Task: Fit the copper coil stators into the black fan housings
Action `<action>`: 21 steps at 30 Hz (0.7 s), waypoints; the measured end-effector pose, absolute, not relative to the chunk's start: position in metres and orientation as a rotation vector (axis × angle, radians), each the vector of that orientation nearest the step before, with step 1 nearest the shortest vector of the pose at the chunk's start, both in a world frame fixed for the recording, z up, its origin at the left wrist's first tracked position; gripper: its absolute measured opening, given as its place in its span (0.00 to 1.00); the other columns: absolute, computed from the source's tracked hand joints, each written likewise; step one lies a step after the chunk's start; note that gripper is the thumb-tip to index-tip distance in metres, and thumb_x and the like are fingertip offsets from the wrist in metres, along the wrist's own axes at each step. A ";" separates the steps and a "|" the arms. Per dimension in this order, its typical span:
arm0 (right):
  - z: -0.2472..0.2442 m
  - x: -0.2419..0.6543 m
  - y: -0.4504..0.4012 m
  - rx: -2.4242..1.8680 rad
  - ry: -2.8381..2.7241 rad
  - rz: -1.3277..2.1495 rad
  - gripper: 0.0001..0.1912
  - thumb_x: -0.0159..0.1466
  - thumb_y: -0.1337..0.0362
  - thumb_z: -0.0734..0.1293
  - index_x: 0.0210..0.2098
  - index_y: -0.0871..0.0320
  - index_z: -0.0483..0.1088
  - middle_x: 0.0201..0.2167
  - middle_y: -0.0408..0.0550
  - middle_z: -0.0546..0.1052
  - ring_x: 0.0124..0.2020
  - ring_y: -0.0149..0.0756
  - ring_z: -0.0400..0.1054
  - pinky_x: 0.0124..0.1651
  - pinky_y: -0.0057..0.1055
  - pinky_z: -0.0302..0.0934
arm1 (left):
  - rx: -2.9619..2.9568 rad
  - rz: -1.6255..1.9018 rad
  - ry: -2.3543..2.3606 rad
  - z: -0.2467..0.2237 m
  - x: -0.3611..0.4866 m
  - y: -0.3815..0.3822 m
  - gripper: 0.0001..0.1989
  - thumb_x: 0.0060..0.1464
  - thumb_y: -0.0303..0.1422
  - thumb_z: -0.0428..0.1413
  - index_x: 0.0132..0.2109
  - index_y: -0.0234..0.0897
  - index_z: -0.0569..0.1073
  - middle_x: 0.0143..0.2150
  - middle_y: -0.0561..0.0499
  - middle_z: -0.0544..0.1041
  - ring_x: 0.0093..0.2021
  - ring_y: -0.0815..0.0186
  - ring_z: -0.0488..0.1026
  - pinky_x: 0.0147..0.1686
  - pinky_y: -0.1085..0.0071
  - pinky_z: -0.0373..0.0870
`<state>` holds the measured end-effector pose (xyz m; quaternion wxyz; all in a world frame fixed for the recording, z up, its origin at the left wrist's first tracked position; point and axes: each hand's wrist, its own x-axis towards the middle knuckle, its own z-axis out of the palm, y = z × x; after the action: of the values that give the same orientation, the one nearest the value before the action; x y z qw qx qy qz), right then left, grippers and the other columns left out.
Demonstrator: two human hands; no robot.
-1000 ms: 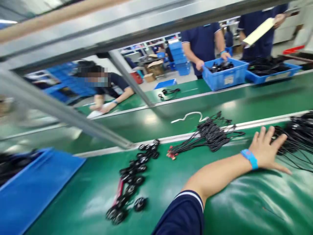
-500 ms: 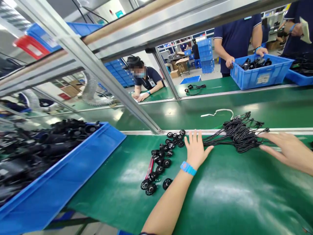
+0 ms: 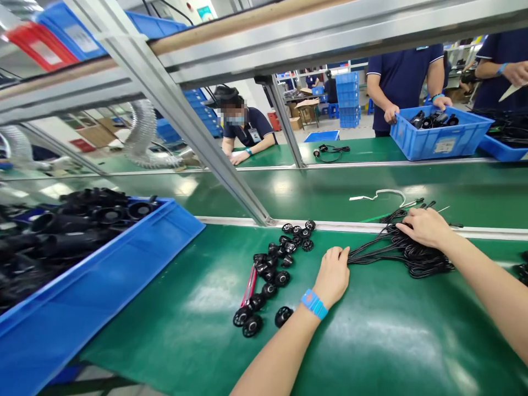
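A bundle of black cables (image 3: 424,258) lies on the green work surface, its thinner leads running left. My left hand (image 3: 333,274), with a blue wristband, has its fingers closed round the left ends of these leads. Over the top of the bundle lies my right hand (image 3: 424,226), fingers curled onto the cables. Left of my left hand, several black round parts (image 3: 270,269) with wheel-like ends form a loose column, and a red strip (image 3: 248,287) lies beside them.
A blue bin (image 3: 124,280) heaped with black parts stands at left. A metal post (image 3: 214,154) slants down to the surface's back rail. White cord (image 3: 381,193) lies behind the cables. Across the line, a person holds a blue crate (image 3: 443,137); another person leans on the bench.
My left hand has gone from spread to closed on the cable leads, slightly nearer me. My right hand has moved left onto the bundle, and the bundle has shifted slightly towards me.
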<state>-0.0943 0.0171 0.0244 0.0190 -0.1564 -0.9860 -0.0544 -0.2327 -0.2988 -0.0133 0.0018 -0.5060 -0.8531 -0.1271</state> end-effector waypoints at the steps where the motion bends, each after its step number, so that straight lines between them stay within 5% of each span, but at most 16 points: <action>1: 0.024 -0.090 0.016 -0.471 -3.076 -0.148 0.19 0.73 0.52 0.68 0.56 0.58 0.72 0.55 0.53 0.75 0.52 0.42 0.73 0.56 0.47 0.72 | -1.609 -0.405 -2.669 -0.014 -0.231 -0.303 0.28 0.63 0.22 0.48 0.69 0.36 0.67 0.56 0.40 0.72 0.58 0.53 0.70 0.61 0.55 0.72; 12: 0.023 -0.127 0.020 -0.722 -3.104 0.062 0.24 0.72 0.51 0.68 0.61 0.58 0.69 0.58 0.55 0.74 0.54 0.43 0.73 0.55 0.47 0.73 | -1.632 -0.394 -2.635 -0.015 -0.225 -0.318 0.30 0.64 0.22 0.45 0.72 0.31 0.63 0.56 0.37 0.72 0.57 0.51 0.70 0.60 0.53 0.72; 21: 0.014 -0.067 -0.013 -0.754 -3.056 -0.105 0.20 0.73 0.51 0.67 0.56 0.59 0.72 0.52 0.52 0.76 0.47 0.38 0.74 0.50 0.42 0.74 | -1.659 -0.469 -2.625 -0.015 -0.223 -0.320 0.32 0.63 0.21 0.46 0.73 0.32 0.63 0.57 0.37 0.72 0.58 0.51 0.71 0.61 0.51 0.73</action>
<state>-0.0668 -0.0127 0.0143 -0.0039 -0.2394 -0.9703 -0.0334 -0.2231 -0.3204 -0.0148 0.0007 -0.5282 -0.8358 -0.1495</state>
